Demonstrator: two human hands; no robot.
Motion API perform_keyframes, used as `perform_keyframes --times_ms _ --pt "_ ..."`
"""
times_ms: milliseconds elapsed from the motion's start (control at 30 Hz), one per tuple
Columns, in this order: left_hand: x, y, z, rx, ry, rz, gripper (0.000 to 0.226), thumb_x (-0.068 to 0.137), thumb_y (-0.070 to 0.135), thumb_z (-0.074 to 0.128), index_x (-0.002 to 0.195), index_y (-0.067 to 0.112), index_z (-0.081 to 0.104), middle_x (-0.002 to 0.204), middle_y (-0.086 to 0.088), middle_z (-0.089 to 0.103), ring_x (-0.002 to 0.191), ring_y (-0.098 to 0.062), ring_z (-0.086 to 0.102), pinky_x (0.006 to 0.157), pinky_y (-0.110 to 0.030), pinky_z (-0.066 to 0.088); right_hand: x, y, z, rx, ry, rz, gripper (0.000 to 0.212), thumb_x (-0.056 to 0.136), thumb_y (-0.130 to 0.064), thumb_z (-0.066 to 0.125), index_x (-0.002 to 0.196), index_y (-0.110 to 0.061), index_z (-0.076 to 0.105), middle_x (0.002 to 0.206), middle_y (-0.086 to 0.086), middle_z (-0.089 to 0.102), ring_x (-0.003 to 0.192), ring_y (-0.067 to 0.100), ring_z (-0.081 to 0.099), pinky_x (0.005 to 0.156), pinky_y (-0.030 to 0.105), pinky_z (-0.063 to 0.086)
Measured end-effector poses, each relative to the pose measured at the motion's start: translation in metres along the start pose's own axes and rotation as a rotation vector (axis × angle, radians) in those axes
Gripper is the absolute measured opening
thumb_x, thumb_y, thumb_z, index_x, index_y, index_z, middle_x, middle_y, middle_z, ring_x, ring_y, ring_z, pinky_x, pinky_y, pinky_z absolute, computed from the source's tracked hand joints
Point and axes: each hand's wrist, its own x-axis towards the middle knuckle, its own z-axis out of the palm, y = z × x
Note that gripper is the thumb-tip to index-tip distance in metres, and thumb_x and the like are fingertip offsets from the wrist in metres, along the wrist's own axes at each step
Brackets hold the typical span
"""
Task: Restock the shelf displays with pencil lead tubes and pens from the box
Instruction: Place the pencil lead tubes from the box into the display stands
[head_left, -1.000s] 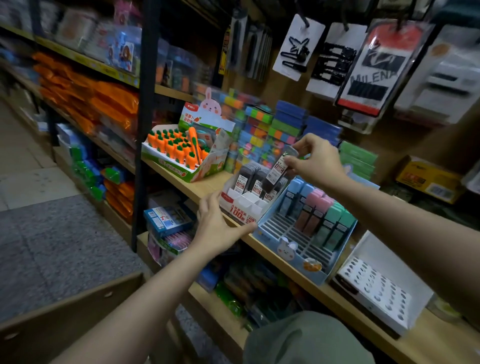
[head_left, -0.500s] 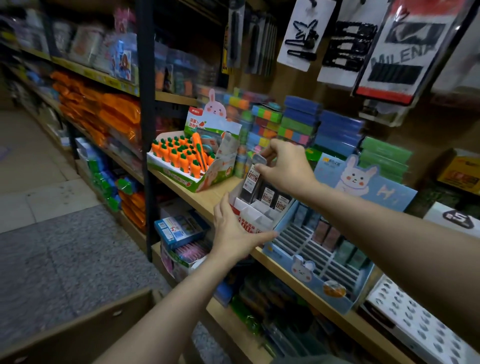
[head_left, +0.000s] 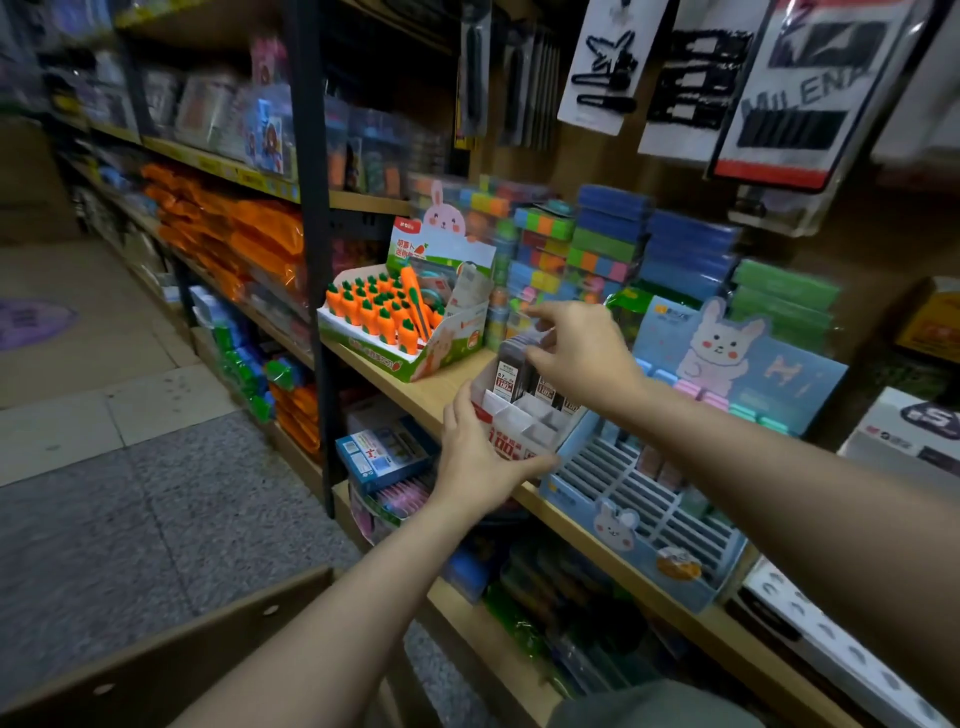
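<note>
Nearest, the left hand (head_left: 480, 457) grips the front of the white tray (head_left: 524, 423) on the shelf (head_left: 436, 387), fingers curled around it. Behind it, the right hand (head_left: 582, 351) hovers with fingers loosely spread just above the lead tubes (head_left: 511, 371) standing in the tray's back row.

A wooden shelf (head_left: 441, 384) carries a carrot display box (head_left: 410, 332), a white lead-tube display (head_left: 524, 421) just beside a blue bunny tray (head_left: 644, 499), a white holed box (head_left: 852, 654) at the right, and stacked colourful packs (head_left: 597, 249) behind.
</note>
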Motion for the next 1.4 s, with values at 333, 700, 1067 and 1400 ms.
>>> perform_keyframes --times_ms 333,700,1067,1400 --pt "-0.079 -0.029 -0.076 -0.041 0.021 0.040 0.040 0.087 0.025 0.071 0.123 0.020 0.055 0.119 0.005 0.060 0.110 -0.006 0.056 0.087 -0.019 0.048 -0.098 -0.033 -0.004 0.466 -0.142 0.041 0.016 0.088 -0.011 0.065 0.082 -0.027 0.066 0.080 -0.012 0.066 0.070 -0.003 0.062 0.067 0.012 0.048" --pt "-0.243 -0.192 -0.143 0.010 0.660 -0.554 0.003 0.088 0.000 0.064 0.087 -0.002 0.066 0.081 -0.014 0.066 0.077 -0.019 0.057 0.067 -0.014 0.043 -0.211 -0.132 0.177 0.219 -0.885 -0.081 0.015 0.087 -0.019 0.063 0.097 -0.017 0.074 0.103 0.006 0.073 0.100 0.022 0.067 0.085 0.026 0.049" --pt "-0.314 -0.301 -0.109 0.212 0.531 -1.079 0.031 0.081 0.010 0.074 0.111 0.010 0.067 0.112 -0.009 0.068 0.104 -0.025 0.064 0.094 -0.032 0.050 -0.306 -0.122 0.323 0.359 -1.065 0.263 0.032 0.091 -0.019 0.066 0.122 -0.009 0.061 0.087 0.000 0.057 0.085 0.014 0.054 0.074 0.017 0.038" --pt "-0.327 -0.330 -0.106 0.413 0.441 -1.042 0.044 0.072 0.006 0.077 0.108 0.023 0.059 0.111 -0.001 0.064 0.106 -0.021 0.059 0.094 -0.038 0.050 -0.315 -0.145 0.388 0.269 -0.965 0.216 0.037 0.088 -0.019 0.067 0.124 -0.015 0.056 0.117 0.006 0.062 0.104 0.023 0.059 0.087 0.032 0.050"
